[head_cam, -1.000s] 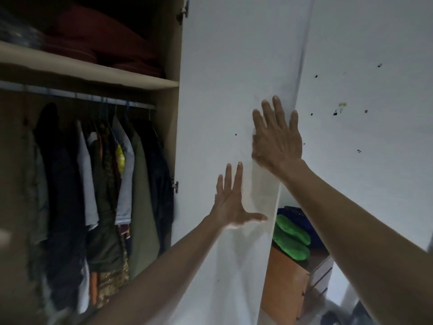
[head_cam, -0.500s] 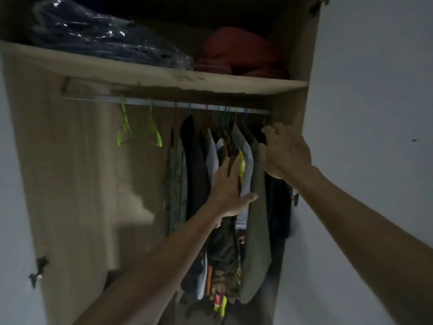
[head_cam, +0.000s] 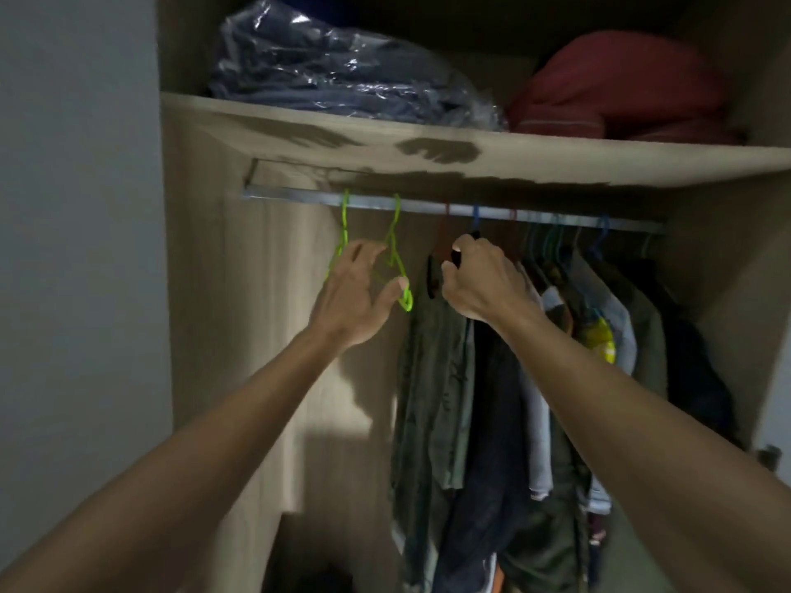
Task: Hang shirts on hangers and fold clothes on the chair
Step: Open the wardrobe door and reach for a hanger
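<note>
1. Since half a second ago, both hands are sitting higher and further left in the frame: the left hand [head_cam: 357,288] is now reaching the two green hangers [head_cam: 396,254] near the left end of the rail [head_cam: 428,206], having left the hanging clothes [head_cam: 445,378]
2. The right hand [head_cam: 479,284] is now gripping dark cloth at the top of the leftmost garments, at centre frame
3. The left grip is standing wide, fingers spread around the nearer green hanger, thumb tip beside its lower loop; whether it is touching is unclear
4. The right grip is curling narrow, holding the dark cloth
5. No readable writing is showing on the plastic-wrapped bundle [head_cam: 342,66] or the red bundle [head_cam: 620,87] on the shelf [head_cam: 471,151] above
</note>
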Available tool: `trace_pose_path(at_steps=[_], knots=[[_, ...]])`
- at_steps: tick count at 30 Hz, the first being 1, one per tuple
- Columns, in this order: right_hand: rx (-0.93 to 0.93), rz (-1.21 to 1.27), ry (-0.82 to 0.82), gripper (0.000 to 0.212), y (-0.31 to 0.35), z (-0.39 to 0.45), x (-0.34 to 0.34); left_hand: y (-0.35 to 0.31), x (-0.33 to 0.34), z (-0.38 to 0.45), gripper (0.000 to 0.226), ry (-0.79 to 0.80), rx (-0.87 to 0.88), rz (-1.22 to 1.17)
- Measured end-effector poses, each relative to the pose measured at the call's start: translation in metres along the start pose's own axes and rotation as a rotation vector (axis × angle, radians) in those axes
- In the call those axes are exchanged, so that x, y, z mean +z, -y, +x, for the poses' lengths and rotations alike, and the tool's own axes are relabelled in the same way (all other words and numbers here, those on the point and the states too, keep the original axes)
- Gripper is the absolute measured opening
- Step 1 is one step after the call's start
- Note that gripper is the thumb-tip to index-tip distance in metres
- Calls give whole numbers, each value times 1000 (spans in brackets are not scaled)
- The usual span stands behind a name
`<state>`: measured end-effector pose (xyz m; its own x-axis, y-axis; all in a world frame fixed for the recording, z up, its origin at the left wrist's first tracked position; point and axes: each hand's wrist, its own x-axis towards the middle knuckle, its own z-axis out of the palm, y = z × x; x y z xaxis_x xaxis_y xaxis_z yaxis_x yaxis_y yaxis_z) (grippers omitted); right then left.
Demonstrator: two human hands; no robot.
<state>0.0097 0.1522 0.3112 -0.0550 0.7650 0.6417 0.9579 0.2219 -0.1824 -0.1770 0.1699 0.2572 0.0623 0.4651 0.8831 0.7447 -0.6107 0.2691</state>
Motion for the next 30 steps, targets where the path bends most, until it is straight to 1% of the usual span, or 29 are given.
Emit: trace_pose_path(at_steps=[2,4,6,9,12,13,16,17,18,20,23,25,27,30], knots=[[8,62,8,45,10,21,13,25,-8,21,49,-77,-37,41],[22,121,9,46,19,40,25,49,-11,42,49,-120,-66,104],[53,169,30,46,25,58,35,71,-8,61,53,-106,-104,158],[97,194,86,49,31,84,48,103,-1,92,64,-60,-142,217],[51,150,146,44,36,110,60,127,10,119,66,-31,-169,303],[40,136,163,47,39,119,64,135,14,128,66,-18,-179,318],[-24,154,128,67,42,156,86,159,25,154,70,31,-174,359],[-25,171,136,67,42,164,92,165,28,162,70,56,-182,379],[-23,186,145,63,43,173,96,170,30,172,66,75,-202,401],[-25,231,113,55,42,186,104,177,36,186,60,91,-218,433],[-31,282,140,52,38,202,120,188,46,198,57,91,-191,456],[-43,310,161,43,39,208,127,196,51,205,54,98,-196,456],[-56,311,145,32,38,214,133,198,56,210,52,96,-193,450],[-58,323,127,24,39,222,142,202,62,215,51,87,-176,432]])
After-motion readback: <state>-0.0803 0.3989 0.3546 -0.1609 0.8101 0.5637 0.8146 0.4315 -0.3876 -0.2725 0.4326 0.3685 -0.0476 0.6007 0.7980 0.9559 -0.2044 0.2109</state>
